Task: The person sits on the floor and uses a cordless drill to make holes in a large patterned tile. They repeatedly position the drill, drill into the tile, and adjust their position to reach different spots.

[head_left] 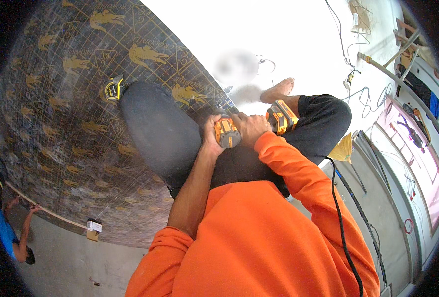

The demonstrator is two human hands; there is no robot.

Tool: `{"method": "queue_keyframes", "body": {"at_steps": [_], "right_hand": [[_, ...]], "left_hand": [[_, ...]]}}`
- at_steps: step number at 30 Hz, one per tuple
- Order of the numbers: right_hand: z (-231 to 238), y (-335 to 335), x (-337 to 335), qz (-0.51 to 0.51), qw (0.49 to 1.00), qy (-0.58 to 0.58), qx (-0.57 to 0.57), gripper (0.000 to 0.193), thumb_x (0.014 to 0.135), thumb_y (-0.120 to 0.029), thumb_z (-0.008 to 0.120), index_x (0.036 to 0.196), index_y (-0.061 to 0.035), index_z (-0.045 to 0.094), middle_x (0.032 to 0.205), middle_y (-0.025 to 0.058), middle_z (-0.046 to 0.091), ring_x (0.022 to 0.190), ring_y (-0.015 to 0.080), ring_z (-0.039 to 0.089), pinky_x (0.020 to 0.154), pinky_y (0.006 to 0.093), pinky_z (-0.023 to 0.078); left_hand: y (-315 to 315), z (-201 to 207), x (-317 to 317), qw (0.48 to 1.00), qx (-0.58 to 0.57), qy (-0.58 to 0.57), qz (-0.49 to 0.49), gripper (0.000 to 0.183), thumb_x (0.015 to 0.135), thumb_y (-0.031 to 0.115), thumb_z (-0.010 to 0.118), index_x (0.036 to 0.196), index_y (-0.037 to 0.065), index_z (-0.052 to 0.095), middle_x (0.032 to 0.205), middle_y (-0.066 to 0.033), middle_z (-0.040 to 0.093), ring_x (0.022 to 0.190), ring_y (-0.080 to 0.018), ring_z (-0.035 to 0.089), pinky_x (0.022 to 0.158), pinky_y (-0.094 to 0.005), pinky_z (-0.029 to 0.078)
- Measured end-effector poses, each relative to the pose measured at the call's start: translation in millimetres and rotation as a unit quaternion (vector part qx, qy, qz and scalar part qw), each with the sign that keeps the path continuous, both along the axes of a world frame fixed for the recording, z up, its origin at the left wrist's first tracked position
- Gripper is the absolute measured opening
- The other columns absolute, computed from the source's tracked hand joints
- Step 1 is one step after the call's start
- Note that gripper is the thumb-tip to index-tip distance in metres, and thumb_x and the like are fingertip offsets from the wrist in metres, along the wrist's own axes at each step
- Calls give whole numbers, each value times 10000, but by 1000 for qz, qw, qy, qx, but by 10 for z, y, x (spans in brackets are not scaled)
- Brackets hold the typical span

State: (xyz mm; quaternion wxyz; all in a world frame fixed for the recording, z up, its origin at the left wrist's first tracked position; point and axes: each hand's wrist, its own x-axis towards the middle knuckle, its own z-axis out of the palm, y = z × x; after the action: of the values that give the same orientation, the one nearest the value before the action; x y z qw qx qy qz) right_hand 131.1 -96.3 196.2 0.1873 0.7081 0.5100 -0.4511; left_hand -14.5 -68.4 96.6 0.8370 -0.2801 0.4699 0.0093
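A yellow-and-black cordless drill (227,132) lies sideways between my thighs, its battery (282,118) pointing right. My right hand (252,127) is closed around its handle. Against the left side of the motor housing my left hand (211,134) is closed too, steadying the tool. The drill's front end points away from me toward the edge of a dark board (56,119) with gold animal prints. What the tip touches, if anything, is too small to make out. A yellow-and-black tape measure (113,88) rests on the board beside my left knee.
At the lower left, another person's hands (34,208) are at a wooden strip (56,216) along the board's edge. A small white box (94,226) sits nearby. Black cables (345,54), a straw broom (344,149) and metal scaffold frames (385,68) are on the right.
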Motion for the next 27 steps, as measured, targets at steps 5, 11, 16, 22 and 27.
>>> {"method": "queue_keyframes", "body": {"at_steps": [5,11,16,22,27], "right_hand": [[16,76,59,37,999,4,-8,495,770,-230,682,1226,-86,551,1106,138,657,856,365,697,732,469,558],[80,13,142,57,998,15,13,605,717,-238,739,1270,-104,533,1103,100,659,883,339,694,747,454,558],[376,-371,576,-17,988,54,146,555,727,-277,745,1231,-112,581,1059,111,678,907,300,682,734,432,541],[431,-1015,990,-134,955,-22,264,523,737,-240,710,1244,-168,602,1054,131,694,928,345,675,765,462,535],[202,-1195,1082,-209,933,15,294,550,702,-149,710,1244,-173,614,1028,151,701,894,372,670,779,472,534]], "left_hand": [[-12,20,-13,999,17,-39,26,285,904,355,519,960,92,613,914,-59,650,842,-220,642,786,-387,541],[-147,-150,-60,988,75,113,-68,372,899,407,537,1037,72,619,947,-72,654,839,-236,638,778,-403,537],[-152,-525,100,685,444,262,-515,524,881,471,626,1041,-27,625,1001,-239,675,935,-380,659,792,-467,523],[-204,-803,247,498,520,343,-604,651,844,591,641,836,-59,685,872,-258,693,830,-398,683,779,-474,522],[-262,-808,223,413,563,362,-618,567,848,517,679,913,-46,666,907,-265,691,913,-421,673,822,-472,523]]}}
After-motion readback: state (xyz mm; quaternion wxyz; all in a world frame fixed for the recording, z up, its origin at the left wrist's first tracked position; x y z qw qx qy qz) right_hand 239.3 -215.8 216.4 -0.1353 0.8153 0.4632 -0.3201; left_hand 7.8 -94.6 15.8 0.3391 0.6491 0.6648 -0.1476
